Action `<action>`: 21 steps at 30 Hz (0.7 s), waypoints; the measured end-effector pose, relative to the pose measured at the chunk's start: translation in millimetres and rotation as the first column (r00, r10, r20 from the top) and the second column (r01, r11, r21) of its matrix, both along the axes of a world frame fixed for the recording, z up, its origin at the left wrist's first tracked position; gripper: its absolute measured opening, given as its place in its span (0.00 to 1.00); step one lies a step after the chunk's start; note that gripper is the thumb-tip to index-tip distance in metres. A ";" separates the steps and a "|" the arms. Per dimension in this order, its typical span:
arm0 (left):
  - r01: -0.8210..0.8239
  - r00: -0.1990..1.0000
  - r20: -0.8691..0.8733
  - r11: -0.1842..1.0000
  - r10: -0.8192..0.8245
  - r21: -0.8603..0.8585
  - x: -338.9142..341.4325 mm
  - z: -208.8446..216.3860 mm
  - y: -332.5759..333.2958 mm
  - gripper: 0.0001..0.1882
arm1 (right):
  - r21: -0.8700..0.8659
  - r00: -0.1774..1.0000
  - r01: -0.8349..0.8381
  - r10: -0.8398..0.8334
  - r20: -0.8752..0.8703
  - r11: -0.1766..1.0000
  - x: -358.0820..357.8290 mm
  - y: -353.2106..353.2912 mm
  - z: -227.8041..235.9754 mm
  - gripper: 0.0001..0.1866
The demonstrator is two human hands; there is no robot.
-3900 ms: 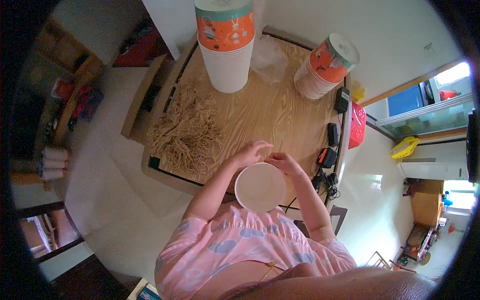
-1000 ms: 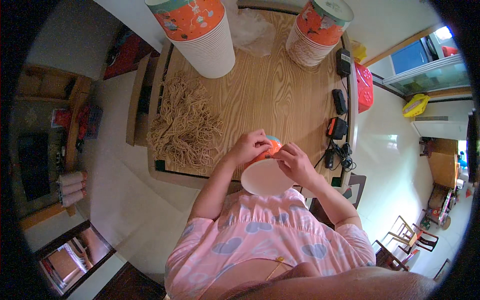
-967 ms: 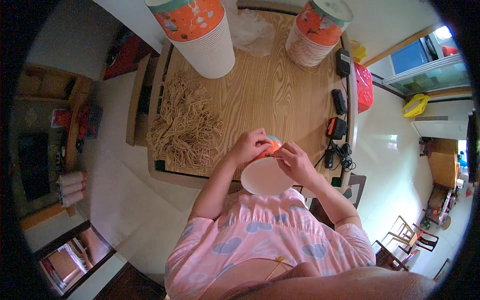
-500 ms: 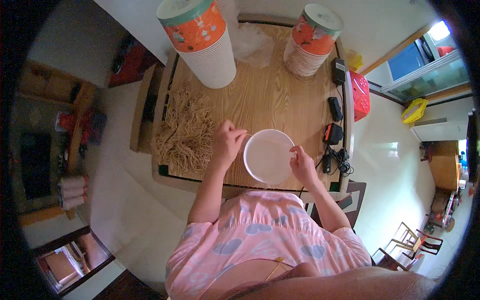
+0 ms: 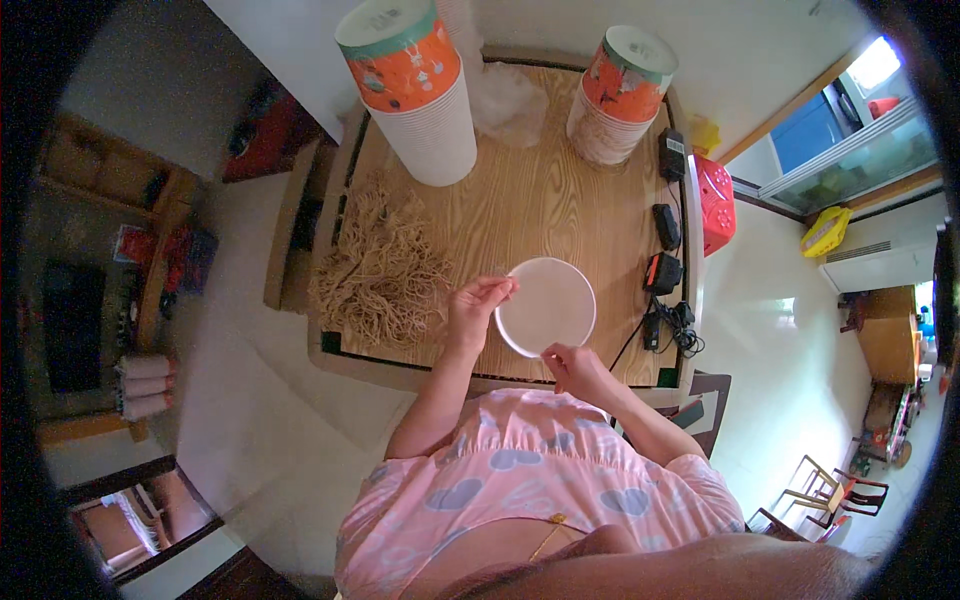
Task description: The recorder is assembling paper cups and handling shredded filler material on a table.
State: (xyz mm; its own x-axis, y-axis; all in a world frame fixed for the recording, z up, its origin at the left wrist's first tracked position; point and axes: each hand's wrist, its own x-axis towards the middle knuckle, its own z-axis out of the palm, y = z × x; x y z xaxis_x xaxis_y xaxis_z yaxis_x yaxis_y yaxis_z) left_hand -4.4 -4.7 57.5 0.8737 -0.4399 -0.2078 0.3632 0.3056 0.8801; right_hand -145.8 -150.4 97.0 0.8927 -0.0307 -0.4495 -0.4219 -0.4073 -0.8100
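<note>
A round white paper tub (image 5: 546, 308), seen into from above, stands near the front of the wooden table. My left hand (image 5: 480, 308) is closed in a pinch at the tub's left rim. At its near rim my right hand (image 5: 582, 372) is also closed, thumb and fingers pressed together. A thin string ran between both hands a moment earlier; it hardly shows now, and the fingertips hide what they pinch. Left of my left hand lies a loose heap of tan string (image 5: 382, 270).
A tall stack of paper tubs (image 5: 415, 100) stands upside down at the back left, a shorter stack (image 5: 622, 95) at the back right. Between them lies clear plastic film (image 5: 512, 100). Black adapters (image 5: 664, 272) and a cable coil (image 5: 682, 328) line the table's right edge, beside a red stool (image 5: 712, 205).
My right hand has moved from the tub's right side down to its near rim. My left hand has shifted slightly right and down. The string stretched across the opening no longer shows.
</note>
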 end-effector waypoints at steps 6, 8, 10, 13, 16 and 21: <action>-0.054 0.971 -0.237 0.981 0.008 -0.189 -3.7 2.6 -14.1 0.04 | -0.019 0.987 -0.079 0.081 0.136 0.997 5.6 -9.2 -6.4 0.09; 0.134 0.991 0.003 0.986 -0.135 -0.095 -9.8 0.8 -16.3 0.04 | 0.151 0.978 0.154 -0.173 0.120 0.976 16.4 -20.4 -6.9 0.12; 0.213 0.974 0.067 0.976 -0.216 0.053 -20.8 14.1 -25.9 0.05 | 0.243 0.952 0.284 -0.303 0.041 0.927 33.8 -31.0 1.0 0.15; 0.209 0.971 0.081 0.962 -0.225 0.177 -33.5 18.9 -33.6 0.08 | 0.525 0.925 0.351 -0.373 -0.069 0.775 41.0 -30.6 -3.1 0.12; 0.119 0.934 0.278 0.929 -0.225 0.350 -36.0 17.7 -31.1 0.11 | 0.600 0.899 0.394 -0.428 -0.094 0.696 41.7 -24.1 -18.6 0.09; 0.086 0.928 0.315 0.937 -0.199 0.338 -39.4 9.6 -25.2 0.11 | 0.615 0.813 0.495 -0.578 -0.077 0.614 47.6 -25.1 -16.2 0.08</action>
